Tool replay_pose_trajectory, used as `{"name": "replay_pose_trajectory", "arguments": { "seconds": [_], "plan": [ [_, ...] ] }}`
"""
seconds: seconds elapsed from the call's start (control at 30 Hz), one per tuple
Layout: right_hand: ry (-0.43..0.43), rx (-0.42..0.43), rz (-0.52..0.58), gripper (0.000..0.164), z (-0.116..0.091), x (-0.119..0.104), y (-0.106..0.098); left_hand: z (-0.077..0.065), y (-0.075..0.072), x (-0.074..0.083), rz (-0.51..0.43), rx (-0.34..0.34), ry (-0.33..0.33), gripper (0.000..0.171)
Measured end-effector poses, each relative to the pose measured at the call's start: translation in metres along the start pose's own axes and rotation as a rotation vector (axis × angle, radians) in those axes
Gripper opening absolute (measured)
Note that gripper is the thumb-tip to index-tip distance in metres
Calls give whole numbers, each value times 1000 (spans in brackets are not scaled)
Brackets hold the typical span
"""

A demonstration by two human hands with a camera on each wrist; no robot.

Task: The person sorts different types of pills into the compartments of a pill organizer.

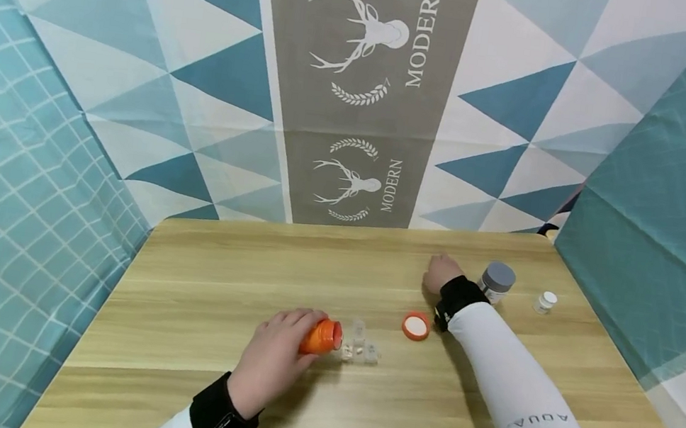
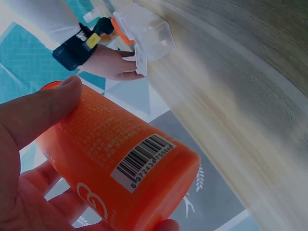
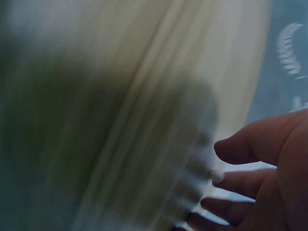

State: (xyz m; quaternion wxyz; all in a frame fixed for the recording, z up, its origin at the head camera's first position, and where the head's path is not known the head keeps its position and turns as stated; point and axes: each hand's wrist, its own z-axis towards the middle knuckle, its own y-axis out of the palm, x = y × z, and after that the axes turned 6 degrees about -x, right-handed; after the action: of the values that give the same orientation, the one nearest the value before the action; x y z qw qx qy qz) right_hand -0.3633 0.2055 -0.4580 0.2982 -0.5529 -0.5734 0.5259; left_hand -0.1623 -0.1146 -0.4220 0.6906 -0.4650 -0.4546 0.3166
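Note:
My left hand (image 1: 278,356) grips an orange pill bottle (image 1: 320,337), tipped on its side with its uncapped mouth facing right. A barcode shows near the base of this bottle (image 2: 144,159) in the left wrist view. Just right of the mouth sits a clear pill organizer (image 1: 361,352) with a lid raised and small pale pieces inside. Farther back, my right hand (image 1: 441,272) is low at the table's far right, its thumb and fingers apart in the right wrist view. By its index fingertip shows a small white round piece (image 3: 217,176), blurred.
An orange cap (image 1: 415,326) with a white inside lies right of the organizer. Beyond my right wrist stand a grey-lidded jar (image 1: 497,279) and a small white-capped bottle (image 1: 545,302). Patterned cloth (image 1: 348,172) hangs behind the wooden table (image 1: 181,280).

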Motion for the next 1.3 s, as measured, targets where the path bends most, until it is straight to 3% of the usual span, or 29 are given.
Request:
{"name": "replay_pose_trajectory", "arguments": {
  "seconds": [0.23, 0.43, 0.63, 0.93, 1.13, 1.3],
  "plan": [
    [22, 5, -203, 27, -7, -3, 10, -4, 2, 0, -38, -13, -14, 62],
    [-21, 68, -269, 15, -21, -18, 15, -9, 2, 0, -56, -29, -24, 62],
    [-83, 93, -338, 13, -33, -24, 16, -16, 3, 4, -109, -37, -21, 62],
    [-97, 81, -342, 13, -37, -21, 15, -23, 8, 6, -152, -27, 11, 62],
    [-114, 68, -258, 16, -42, -13, 11, -27, 9, 7, -163, -34, 3, 62],
    [-66, 48, -191, 25, -50, -6, 1, -30, 9, 7, -156, -24, 0, 61]
  ]
}}
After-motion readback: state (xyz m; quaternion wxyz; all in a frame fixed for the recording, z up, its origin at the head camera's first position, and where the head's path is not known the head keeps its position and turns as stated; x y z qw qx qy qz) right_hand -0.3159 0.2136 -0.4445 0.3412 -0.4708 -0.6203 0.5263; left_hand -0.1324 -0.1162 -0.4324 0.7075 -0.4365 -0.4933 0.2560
